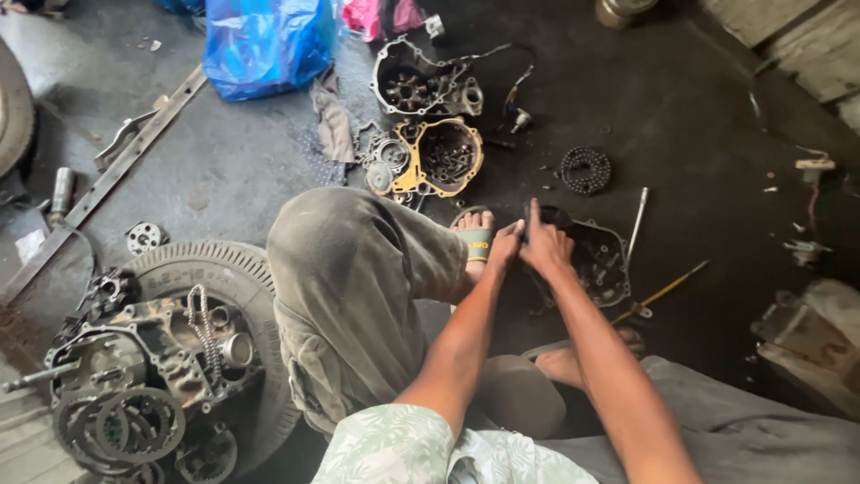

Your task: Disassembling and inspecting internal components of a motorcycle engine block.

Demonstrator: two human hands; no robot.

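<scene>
Head view: a person is squatting over a grimy workshop floor, both hands meeting above a dark, greasy metal engine cover (pixel 598 260) lying on the ground. The right hand (pixel 545 244) is gripping a thin black part (pixel 528 220), fingers pressed together around it, thumb pointing up. The left hand (pixel 506 242) is touching the same part from the side, fingers curled; whether it is pinching cannot be told. The cover is sitting just beyond and under the fingertips. A coiled black drive chain (pixel 585 169) is lying farther out, and a yellow-handled screwdriver (pixel 661 293) is resting beside the right wrist.
</scene>
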